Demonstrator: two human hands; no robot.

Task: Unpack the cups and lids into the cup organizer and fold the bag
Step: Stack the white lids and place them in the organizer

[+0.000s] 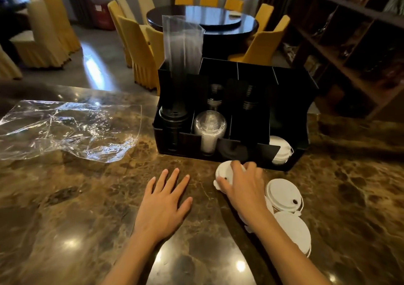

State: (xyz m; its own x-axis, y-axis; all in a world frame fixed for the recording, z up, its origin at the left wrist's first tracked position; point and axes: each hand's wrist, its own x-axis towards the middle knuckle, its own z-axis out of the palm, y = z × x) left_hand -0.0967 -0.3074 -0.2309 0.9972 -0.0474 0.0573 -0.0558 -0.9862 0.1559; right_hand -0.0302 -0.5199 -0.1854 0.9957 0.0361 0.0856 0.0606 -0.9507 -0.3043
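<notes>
On the brown marble tabletop the left hand lay flat, palm down, fingers straight and slightly spread, its grip open and holding nothing. The right hand reached forward just beside it, fingers curled over a white lid that sat on the tabletop directly in front of the black cup organizer; its grip was closed around that lid from above. More white lids lay in a loose cluster on the tabletop just right of the right wrist, some overlapping. In the organizer, a stack of black lids filled the front left compartment, a stack of clear lids over clear cups stood in the compartment next to it, and a stack of white lids lay on its side at the front right corner. A tall clear sleeve stood upright in the rear left compartment. An empty, crumpled clear plastic bag lay unfolded on the tabletop, well to the left of the organizer.
</notes>
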